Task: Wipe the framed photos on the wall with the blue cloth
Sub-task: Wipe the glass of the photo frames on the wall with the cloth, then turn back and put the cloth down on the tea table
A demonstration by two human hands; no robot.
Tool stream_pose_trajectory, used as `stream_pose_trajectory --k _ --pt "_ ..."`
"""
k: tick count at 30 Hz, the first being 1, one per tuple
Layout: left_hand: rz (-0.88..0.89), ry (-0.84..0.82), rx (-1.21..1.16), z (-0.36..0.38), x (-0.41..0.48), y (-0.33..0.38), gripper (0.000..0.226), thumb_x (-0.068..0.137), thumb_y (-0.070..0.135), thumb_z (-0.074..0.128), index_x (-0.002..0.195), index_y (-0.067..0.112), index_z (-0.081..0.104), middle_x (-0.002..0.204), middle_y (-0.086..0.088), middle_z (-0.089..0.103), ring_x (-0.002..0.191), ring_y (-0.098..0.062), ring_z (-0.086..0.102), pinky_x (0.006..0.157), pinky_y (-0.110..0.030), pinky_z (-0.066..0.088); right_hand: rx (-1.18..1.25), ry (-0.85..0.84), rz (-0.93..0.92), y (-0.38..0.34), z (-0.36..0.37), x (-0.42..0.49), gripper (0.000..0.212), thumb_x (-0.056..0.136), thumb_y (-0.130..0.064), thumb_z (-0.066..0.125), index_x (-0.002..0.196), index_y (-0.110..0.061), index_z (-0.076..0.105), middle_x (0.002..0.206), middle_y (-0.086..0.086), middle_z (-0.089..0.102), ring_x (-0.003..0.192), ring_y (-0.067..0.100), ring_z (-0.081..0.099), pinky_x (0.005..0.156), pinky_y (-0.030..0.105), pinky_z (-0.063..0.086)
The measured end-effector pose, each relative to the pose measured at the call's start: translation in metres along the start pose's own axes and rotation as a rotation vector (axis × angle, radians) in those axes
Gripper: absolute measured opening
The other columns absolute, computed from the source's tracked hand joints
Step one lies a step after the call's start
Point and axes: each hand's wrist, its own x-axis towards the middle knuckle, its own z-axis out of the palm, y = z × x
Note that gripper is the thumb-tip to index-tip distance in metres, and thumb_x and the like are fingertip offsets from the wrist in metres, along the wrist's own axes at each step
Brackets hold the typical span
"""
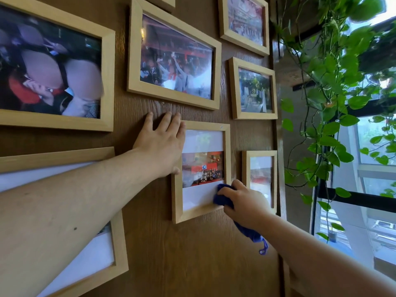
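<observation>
Several light wooden framed photos hang on a brown wood-grain wall. My left hand point(161, 144) lies flat, fingers spread, on the upper left corner of a small upright frame point(201, 213) with a red group photo. My right hand point(242, 202) presses a bunched blue cloth point(222, 197) against the lower right of that frame's glass. A tail of the cloth with a loop hangs below my wrist. Around it hang a large frame at the left point(107, 82), one above point(173, 58), and two smaller ones at the right point(254, 88) point(260, 176).
A trailing green plant point(334, 86) hangs just right of the wall's edge, in front of a window with black bars point(364, 200). Another frame point(120, 249) sits at the lower left, partly behind my left forearm. One more frame point(245, 22) hangs at the top right.
</observation>
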Motion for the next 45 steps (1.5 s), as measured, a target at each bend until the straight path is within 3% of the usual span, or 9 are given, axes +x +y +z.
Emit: stream_pose_trajectory --k 6,11,15,23,28,33,40,45 --pt "0.079 0.07 -0.039 0.001 -0.002 0.007 0.099 0.083 0.06 0.053 0.151 0.013 -0.002 0.16 -0.016 -0.013 0.146 -0.032 -0.014 0.116 -0.06 0.004 0.025 0.079 -0.012 0.02 -0.001 -0.003 0.035 0.09 -0.039 0.049 0.124 -0.032 0.046 0.115 -0.003 0.048 0.081 0.018 0.056 0.064 0.028 0.047" --pt "0.299 0.274 -0.199 0.006 -0.005 0.045 0.077 0.088 0.055 0.043 0.149 0.012 0.024 0.159 -0.018 0.016 0.146 -0.032 0.013 0.117 -0.054 0.013 -0.006 0.041 -0.082 0.048 -0.004 -0.005 0.041 0.09 -0.04 0.05 0.129 -0.034 0.042 0.12 0.0 0.048 0.088 0.022 0.058 0.071 0.038 0.055" --pt "0.388 0.205 -0.29 0.011 0.007 0.099 0.075 0.092 0.053 0.036 0.151 0.013 0.014 0.161 -0.013 0.012 0.147 -0.027 0.011 0.119 -0.047 0.012 -0.043 0.033 -0.082 0.087 -0.005 -0.015 0.043 0.09 -0.042 0.049 0.132 -0.036 0.039 0.12 0.0 0.049 0.085 0.022 0.058 0.066 0.035 0.053" --pt "0.477 0.215 -0.441 0.03 0.034 0.208 0.074 0.091 0.053 0.043 0.149 0.012 0.023 0.157 -0.011 0.028 0.143 -0.026 0.024 0.118 -0.043 0.021 -0.183 -0.007 -0.027 0.163 -0.002 -0.054 0.045 0.086 -0.036 0.055 0.13 -0.031 0.044 0.109 0.005 0.054 0.072 0.032 0.059 0.051 0.034 0.044" --pt "0.569 0.265 -0.495 0.038 0.038 0.245 0.07 0.082 0.05 0.058 0.135 0.004 0.048 0.135 -0.018 0.056 0.124 -0.033 0.052 0.104 -0.047 0.042 -0.212 -0.035 0.059 0.182 -0.011 -0.092 0.05 0.084 -0.036 0.056 0.132 -0.03 0.042 0.109 0.006 0.057 0.072 0.033 0.061 0.052 0.036 0.049" --pt "0.661 0.305 -0.622 0.046 0.022 0.266 0.065 0.084 0.047 0.055 0.134 0.006 0.049 0.133 -0.014 0.058 0.123 -0.029 0.053 0.103 -0.044 0.043 -0.321 -0.066 0.223 0.17 -0.032 -0.144 0.065 0.085 -0.038 0.055 0.143 -0.028 0.026 0.126 0.004 0.055 0.083 0.033 0.063 0.056 0.031 0.039" --pt "0.862 0.379 -0.808 0.033 -0.04 0.29 0.066 0.075 0.042 0.069 0.126 0.002 0.056 0.123 -0.018 0.063 0.113 -0.033 0.059 0.095 -0.046 0.049 -0.5 -0.174 0.438 0.097 -0.075 -0.243 0.063 0.085 -0.037 0.057 0.14 -0.018 0.036 0.123 0.005 0.057 0.086 0.036 0.063 0.057 0.037 0.044" --pt "1.043 0.493 -0.898 -0.008 -0.093 0.308 0.068 0.082 0.05 0.057 0.132 0.005 0.049 0.129 -0.017 0.059 0.116 -0.033 0.056 0.098 -0.047 0.047 -0.6 -0.229 0.586 0.043 -0.106 -0.322 0.063 0.079 -0.036 0.066 0.134 -0.015 0.046 0.113 0.005 0.061 0.083 0.033 0.064 0.052 0.032 0.039"
